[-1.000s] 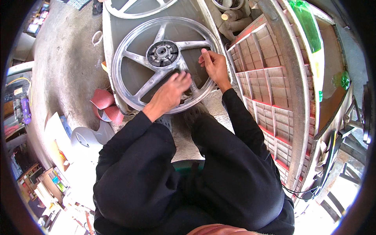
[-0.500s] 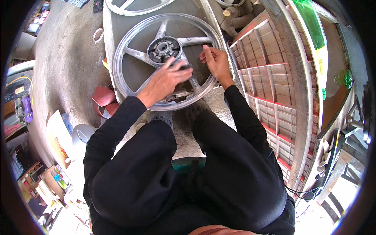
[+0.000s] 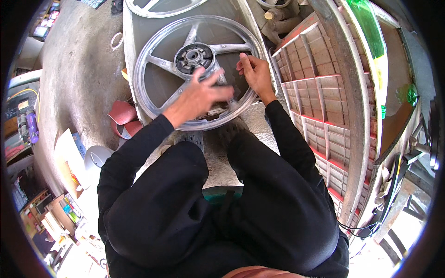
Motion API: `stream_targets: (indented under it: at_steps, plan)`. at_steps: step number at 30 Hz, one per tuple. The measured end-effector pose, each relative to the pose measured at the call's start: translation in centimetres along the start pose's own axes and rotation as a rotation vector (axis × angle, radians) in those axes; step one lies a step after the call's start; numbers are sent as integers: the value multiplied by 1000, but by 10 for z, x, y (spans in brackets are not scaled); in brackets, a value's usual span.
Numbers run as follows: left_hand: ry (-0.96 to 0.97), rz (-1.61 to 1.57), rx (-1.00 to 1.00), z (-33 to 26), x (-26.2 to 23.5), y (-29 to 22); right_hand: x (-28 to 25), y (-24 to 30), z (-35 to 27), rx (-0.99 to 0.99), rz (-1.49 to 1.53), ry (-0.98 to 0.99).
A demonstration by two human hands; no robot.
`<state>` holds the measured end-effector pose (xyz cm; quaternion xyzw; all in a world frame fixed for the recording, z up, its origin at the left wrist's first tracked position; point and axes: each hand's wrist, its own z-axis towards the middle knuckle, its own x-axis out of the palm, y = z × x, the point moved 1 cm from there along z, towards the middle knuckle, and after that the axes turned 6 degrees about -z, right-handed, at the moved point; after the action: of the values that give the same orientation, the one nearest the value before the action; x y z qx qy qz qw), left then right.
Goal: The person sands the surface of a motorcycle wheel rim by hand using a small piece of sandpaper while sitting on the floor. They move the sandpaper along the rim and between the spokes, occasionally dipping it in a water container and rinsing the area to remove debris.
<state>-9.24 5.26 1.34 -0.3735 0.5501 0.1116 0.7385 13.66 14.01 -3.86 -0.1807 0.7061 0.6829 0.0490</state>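
Note:
A bare metal spoked wheel point(image 3: 160, 61) lies flat over a pale trough of grey liquid in front of my knees, its hub point(image 3: 194, 57) facing up. My left hand point(image 3: 199, 95) is over the lower spoke just below the hub, fingers stretched and spread, smeared by motion. What lies under its palm is hidden. At the wheel's right side, my right hand point(image 3: 257, 76) is closed on the rim, fingers curled inward and thumb uppermost. A second metal wheel point(image 3: 164, 14) lies at the trough's far end, partly cut off by the picture's top edge.
The trough's pale wall point(image 3: 254, 23) runs along the right. Beside it leans a red-edged metal grille point(image 3: 320, 88). Reddish curled sheets point(image 3: 123, 113) and a ring point(image 3: 116, 41) lie on the concrete floor point(image 3: 83, 60) to the left. My shod feet are against the wheel's near edge.
My left hand has shifted slightly to the right and down along the spoke, its fingers still spread. My right hand and the wheel stay where they were.

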Motion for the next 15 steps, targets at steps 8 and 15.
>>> stream_targets:
  at_steps: [8,15]
  plan:
    - [32,-47,-80,1,-1,-14,1,4,-1,-35,5,-71]
    - [40,-25,-74,-6,8,-18,1,4,-1,-50,9,-46]
